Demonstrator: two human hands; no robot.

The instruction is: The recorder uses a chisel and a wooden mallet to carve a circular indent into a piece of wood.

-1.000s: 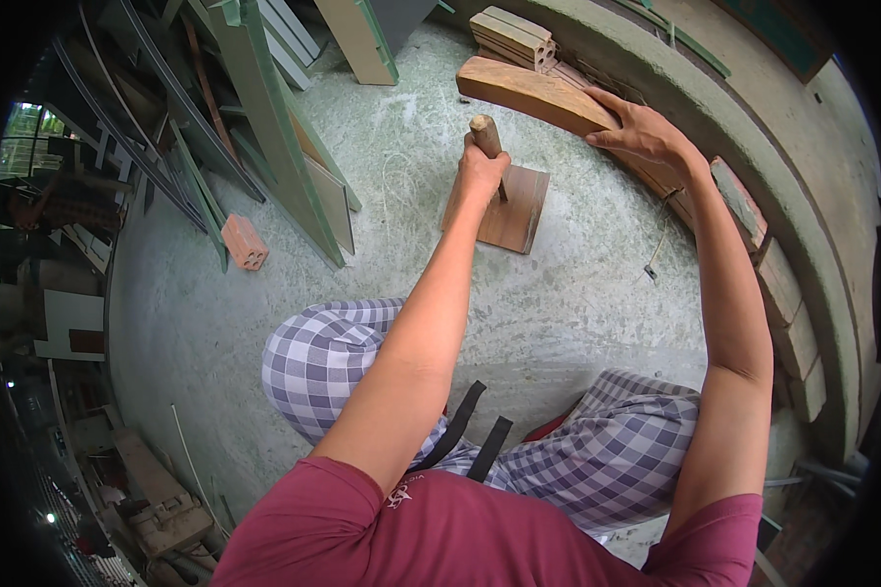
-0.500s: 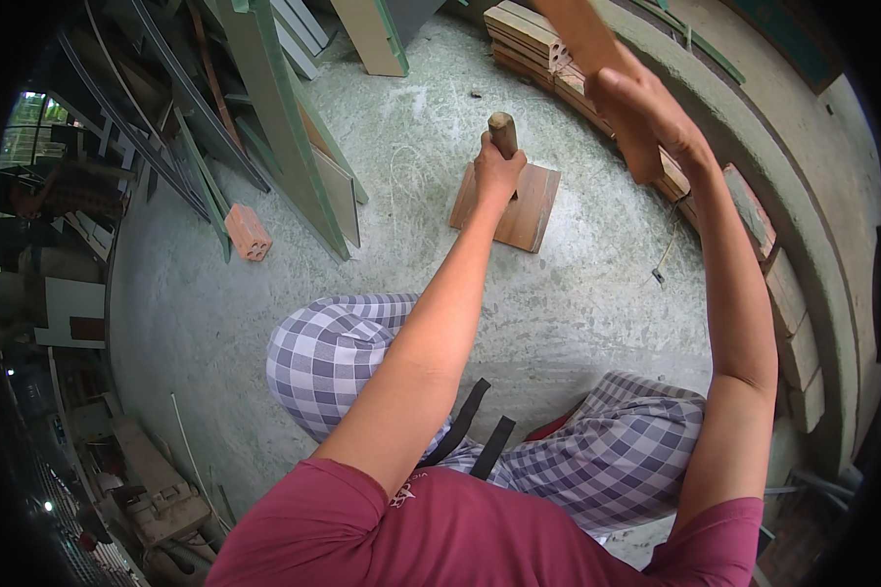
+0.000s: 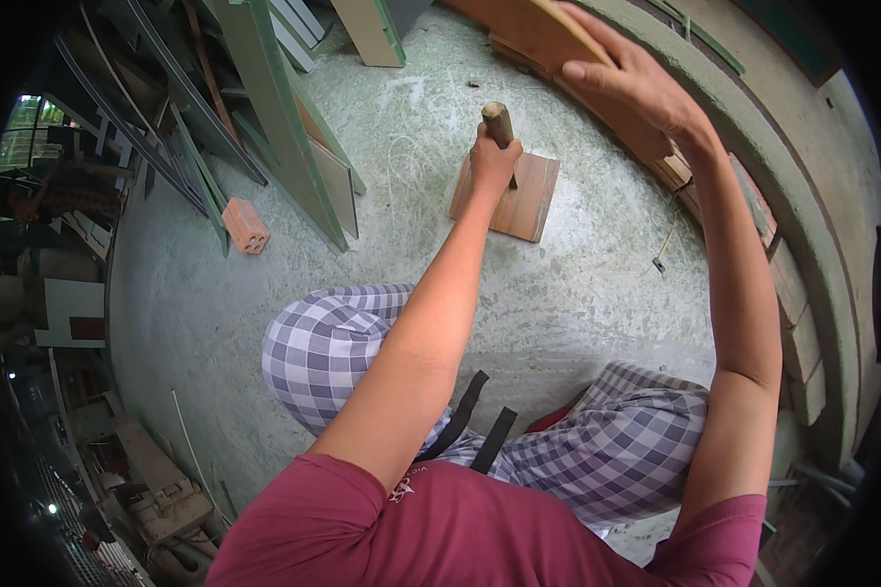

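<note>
Wrapping the left hand (image 3: 494, 161) around one brown wooden handle (image 3: 498, 124) with a pale round top, over one squarish brown board (image 3: 533, 203) lying flat on the grey floor (image 3: 568, 303); gripping one thick brown wooden block (image 3: 525, 27) in the right hand (image 3: 644, 90), well apart from the left and near the curved ledge (image 3: 798, 191). Having one orange brick (image 3: 246, 225) to the left.

A maroon shirt (image 3: 529, 528) tops blue-grey checked trousers (image 3: 318, 357).
</note>
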